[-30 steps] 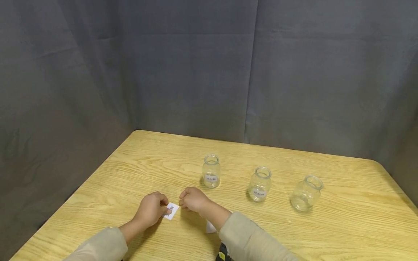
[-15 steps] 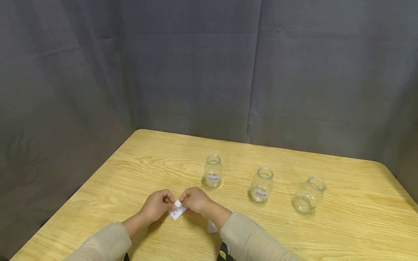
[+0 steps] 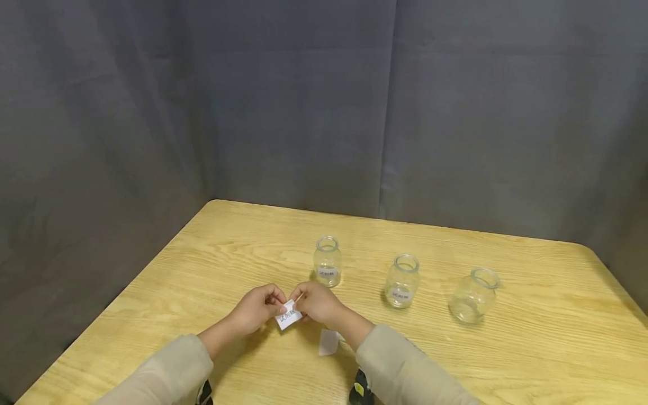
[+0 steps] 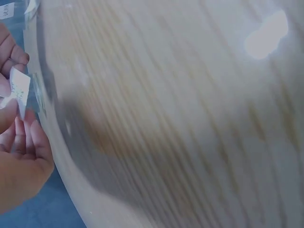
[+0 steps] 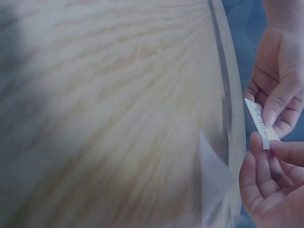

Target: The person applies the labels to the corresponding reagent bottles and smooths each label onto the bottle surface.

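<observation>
Both hands meet above the table, left of the jars. My left hand (image 3: 255, 308) pinches a small white label (image 3: 288, 316) with printed dark characters, its thumb on the label's face. From the other side my right hand (image 3: 320, 304) pinches the label's upper right edge. The wrist views show the label (image 4: 20, 90) held between the fingertips of both hands, its printed face partly covered by a thumb. A blank whitish slip of paper (image 3: 328, 342) lies on the table below the right forearm. It shows pale and blurred in the right wrist view.
Behind the hands stands a glass jar (image 3: 327, 263) with a white label. Further right is a second labelled jar (image 3: 402, 281), then a third jar (image 3: 473, 297) on which I see no label. Grey curtains (image 3: 304, 112) border the wooden table (image 3: 243, 242).
My left hand has brought the label up and right to the right hand, which now pinches it too. The label's large characters now face up. The slip is more exposed.
</observation>
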### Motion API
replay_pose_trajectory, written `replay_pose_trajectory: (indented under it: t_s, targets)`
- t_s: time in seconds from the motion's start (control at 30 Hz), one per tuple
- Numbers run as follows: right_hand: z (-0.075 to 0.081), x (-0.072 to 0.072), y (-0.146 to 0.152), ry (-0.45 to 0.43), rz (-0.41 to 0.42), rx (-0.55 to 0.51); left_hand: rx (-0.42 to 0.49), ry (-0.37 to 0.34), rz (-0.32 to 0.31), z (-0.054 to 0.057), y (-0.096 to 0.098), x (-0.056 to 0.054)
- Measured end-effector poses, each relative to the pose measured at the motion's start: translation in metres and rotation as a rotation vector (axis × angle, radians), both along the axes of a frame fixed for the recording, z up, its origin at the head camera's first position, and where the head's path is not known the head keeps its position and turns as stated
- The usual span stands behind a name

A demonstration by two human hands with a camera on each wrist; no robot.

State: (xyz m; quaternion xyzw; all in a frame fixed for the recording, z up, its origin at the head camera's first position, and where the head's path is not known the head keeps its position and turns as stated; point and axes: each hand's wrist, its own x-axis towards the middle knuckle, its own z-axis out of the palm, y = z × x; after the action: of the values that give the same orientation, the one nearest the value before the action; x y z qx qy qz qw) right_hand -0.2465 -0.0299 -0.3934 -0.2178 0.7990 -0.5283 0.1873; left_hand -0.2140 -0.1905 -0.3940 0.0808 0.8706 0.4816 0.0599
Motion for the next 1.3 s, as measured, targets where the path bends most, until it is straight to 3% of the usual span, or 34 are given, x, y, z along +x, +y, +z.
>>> replay_pose_trajectory:
  t_s: [0.27, 0.5, 0.77, 1.07, 1.3]
  targets:
    - [0.006, -0.003, 0.025, -0.032, -0.067, -0.068, 0.034, -0.016, -0.110, 0.008, 0.013, -0.005]
    - [0.013, -0.002, 0.043, 0.018, -0.030, -0.085, 0.091, 0.009, -0.174, 0.014, 0.028, -0.010]
    - [0.020, -0.001, 0.065, 0.054, -0.114, -0.120, 0.204, -0.069, -0.219, 0.016, 0.037, -0.017]
    - [0.030, 0.004, 0.084, 0.058, -0.082, -0.153, 0.353, -0.124, -0.345, 0.021, 0.048, -0.022]
    - [0.031, 0.005, 0.099, 0.047, -0.056, -0.139, 0.386, -0.143, -0.421, 0.025, 0.053, -0.021]
